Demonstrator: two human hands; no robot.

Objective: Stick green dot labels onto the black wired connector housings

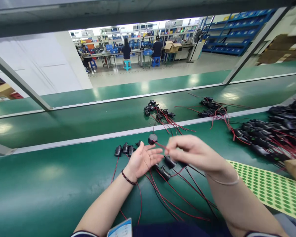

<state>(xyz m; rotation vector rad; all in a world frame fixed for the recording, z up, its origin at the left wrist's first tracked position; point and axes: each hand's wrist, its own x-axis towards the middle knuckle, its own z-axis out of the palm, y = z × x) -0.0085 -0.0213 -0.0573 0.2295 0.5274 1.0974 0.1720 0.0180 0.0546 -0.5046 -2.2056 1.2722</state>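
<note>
Connectors (125,149) at frame centre lie finished in a row of three, while your left hand (142,160) spreads open and your right hand (191,152) pinches a red lead (160,144), with a big pile (273,131) at right untouched.

Head view, down over near bench (51,184)

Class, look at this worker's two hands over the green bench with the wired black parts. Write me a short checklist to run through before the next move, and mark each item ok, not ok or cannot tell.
1. Left hand open, palm up, free to receive: ok.
2. Right hand pinching the wire near the round black disc: ok; grip firmness: cannot tell.
3. Black parts under the hands separate from the row of black parts at left: ok.
4. Red and black wires untangled: not ok, they cross each other.
5. Green dot sticker sheet near the right arm: ok.
6. Big pile of wired parts kept apart from the hands: ok.
</note>
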